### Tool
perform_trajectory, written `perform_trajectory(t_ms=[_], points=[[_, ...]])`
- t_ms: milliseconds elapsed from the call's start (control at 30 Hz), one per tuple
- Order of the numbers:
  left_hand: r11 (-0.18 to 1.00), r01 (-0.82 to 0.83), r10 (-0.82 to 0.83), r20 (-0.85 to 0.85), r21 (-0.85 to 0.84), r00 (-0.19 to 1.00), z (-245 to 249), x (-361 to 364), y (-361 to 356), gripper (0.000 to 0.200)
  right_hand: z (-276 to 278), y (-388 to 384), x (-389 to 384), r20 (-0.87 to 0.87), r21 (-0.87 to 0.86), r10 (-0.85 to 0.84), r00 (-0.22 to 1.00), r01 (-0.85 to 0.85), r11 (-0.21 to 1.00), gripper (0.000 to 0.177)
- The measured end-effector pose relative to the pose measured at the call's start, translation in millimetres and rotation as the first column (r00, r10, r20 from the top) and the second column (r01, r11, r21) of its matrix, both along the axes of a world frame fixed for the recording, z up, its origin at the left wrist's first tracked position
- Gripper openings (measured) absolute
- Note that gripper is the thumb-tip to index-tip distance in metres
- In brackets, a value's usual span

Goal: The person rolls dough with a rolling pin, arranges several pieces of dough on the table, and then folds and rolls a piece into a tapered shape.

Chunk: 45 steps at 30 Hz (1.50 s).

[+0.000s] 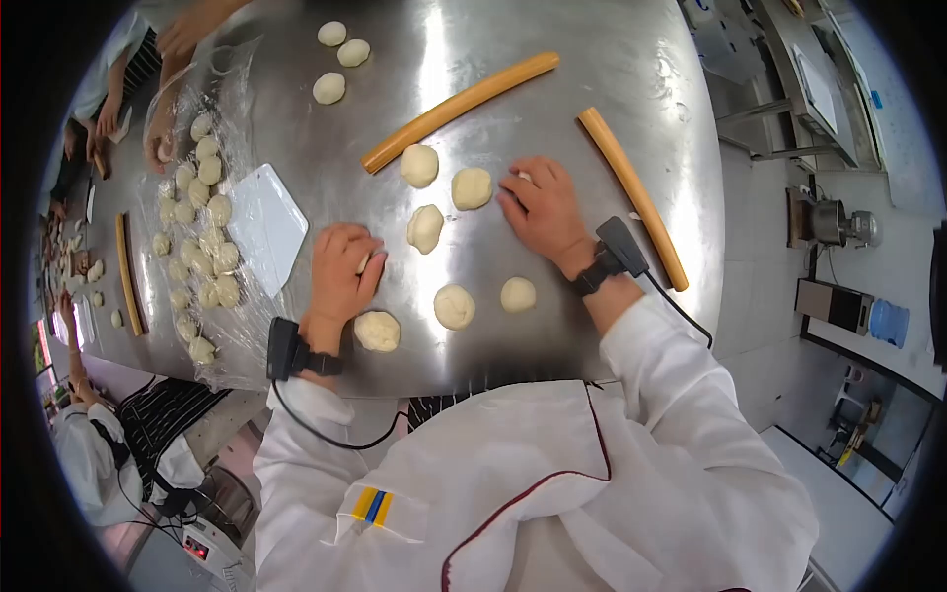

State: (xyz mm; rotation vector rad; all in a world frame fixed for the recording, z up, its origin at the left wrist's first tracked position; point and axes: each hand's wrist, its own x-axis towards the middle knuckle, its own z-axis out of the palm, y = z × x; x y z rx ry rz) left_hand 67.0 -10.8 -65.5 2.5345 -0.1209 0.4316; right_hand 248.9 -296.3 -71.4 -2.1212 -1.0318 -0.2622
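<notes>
My left hand [340, 268] is curled over a dough ball [364, 261], of which only a sliver shows between thumb and fingers. To the right, my right hand [545, 205] is cupped on the steel table [395, 370], with a pale bit of dough [525, 178] visible by its thumb; the rest is hidden under the palm. Between the hands sit a smooth ball [419, 165], a rounder one [472, 187] and a lumpy one [425, 229]. Closer to me are more dough balls [454, 307], one of them [377, 331] just below my left wrist.
Two wooden rolling pins [459, 111] [633, 197] lie beyond and right of my hands. At left, plastic film [247, 340] covers many dough balls [210, 170] beside a white scraper [271, 227]. Three balls [328, 88] rest farther back. Other people's hands [158, 138] work at far left.
</notes>
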Motion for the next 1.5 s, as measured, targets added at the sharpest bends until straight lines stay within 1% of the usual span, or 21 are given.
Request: perform_trajectory(t_ms=[33,67,167,233,300,367,500,600,667,767,800,833,933,1000,1033,1100,1167,1267,1367,1433,1500], points=[[1.0,-0.001,0.001,-0.006,-0.001,1.0,0.9,-11.4,8.4,0.016,-7.8,8.0,1.2,0.053,-0.021,0.078,0.996,-0.077,0.997,0.016],[0.999,0.035,-0.034,-0.054,0.006,0.998,3.8,-28.7,14.2,0.015,-8.1,-7.6,-6.7,0.016,-0.008,-0.048,0.999,0.048,0.999,0.014],[0.999,0.042,-0.04,-0.168,0.01,0.985,7.3,-91.5,10.7,0.014,0.5,-81.4,-51.2,-0.029,-0.091,-0.114,0.993,0.111,0.99,0.016],[1.0,0.003,-0.001,-0.203,0.009,0.979,3.7,-72.0,6.2,0.013,21.1,-53.2,-58.1,-0.004,-0.222,-0.111,0.994,0.107,0.969,0.018],[0.99,0.0,0.013,-0.094,0.138,0.995,14.6,-6.7,-1.4,0.012,9.6,-15.2,-33.6,0.119,-0.176,-0.075,0.99,0.096,0.98,0.022],[0.994,-0.03,0.037,-0.068,0.106,0.997,6.7,2.4,8.0,0.013,-1.9,-23.9,5.4,0.135,-0.13,-0.053,0.989,0.07,0.989,0.02],[0.987,-0.123,0.129,-0.052,0.1,0.99,-8.4,-96.9,2.6,0.016,-5.0,-91.6,-49.2,0.122,-0.09,-0.034,0.992,0.046,0.995,0.013],[0.985,-0.162,0.165,-0.052,0.055,0.985,0.3,-64.0,-16.9,0.015,10.4,-42.7,-59.6,0.016,-0.138,0.05,0.999,-0.048,0.989,0.01],[0.996,-0.075,0.078,-0.068,0.047,0.995,7.8,-4.0,-2.6,0.014,6.9,-26.6,-18.0,0.023,-0.12,0.074,0.997,-0.07,0.99,0.013],[0.979,-0.185,0.189,-0.031,0.084,0.982,-11.8,-40.0,8.6,0.01,1.8,-77.8,-12.6,0.082,-0.099,0.015,0.997,-0.006,0.995,0.016],[0.971,-0.22,0.215,0.056,0.09,0.975,-8.3,-64.4,-1.3,0.009,-4.0,-98.8,-30.2,0.132,-0.091,0.044,0.99,-0.032,0.995,0.02],[0.963,-0.243,0.238,0.051,0.119,0.97,-17.0,-91.1,-12.1,0.009,1.4,-104.6,-53.5,0.06,-0.105,0.053,0.997,-0.046,0.993,0.019],[0.97,-0.242,0.241,0.04,0.023,0.97,-9.4,-69.9,-36.6,0.009,4.9,-66.5,-58.4,0.021,-0.111,0.139,0.99,-0.136,0.984,0.017],[0.984,-0.155,0.152,0.041,0.083,0.988,0.1,-20.5,-14.8,0.011,1.6,-38.8,-9.8,-0.001,-0.098,0.135,0.991,-0.135,0.986,0.014],[0.984,-0.152,0.149,0.038,0.093,0.988,-1.4,-29.4,-8.8,0.011,0.7,-47.0,-6.4,-0.004,-0.089,0.132,0.991,-0.132,0.987,0.014],[0.937,-0.34,0.34,0.019,0.076,0.94,-12.3,-57.3,3.6,0.01,2.6,-78.4,11.3,0.064,-0.085,0.074,0.995,-0.069,0.994,0.014],[0.917,-0.397,0.389,0.125,0.047,0.913,-23.2,-100.5,-17.4,0.009,-1.9,-110.1,-17.6,0.119,-0.088,0.137,0.983,-0.127,0.988,0.014],[0.94,-0.316,0.306,0.096,0.128,0.947,-9.2,-64.1,-29.4,0.008,6.9,-73.4,-39.3,0.032,-0.063,0.203,0.979,-0.201,0.978,0.014],[0.928,-0.335,0.32,0.11,0.164,0.941,-8.8,-28.7,4.7,0.007,0.8,-38.3,2.0,0.044,-0.085,0.169,0.985,-0.165,0.983,0.013],[0.914,-0.385,0.372,0.109,0.131,0.922,-13.5,-48.0,5.1,0.007,-0.4,-63.9,13.4,0.1,-0.066,0.063,0.993,-0.057,0.996,0.013],[0.918,-0.394,0.387,0.121,0.039,0.914,-18.7,-94.2,-22.6,0.009,-1.4,-83.8,-18.1,0.141,-0.018,0.077,0.987,-0.075,0.997,0.011]])
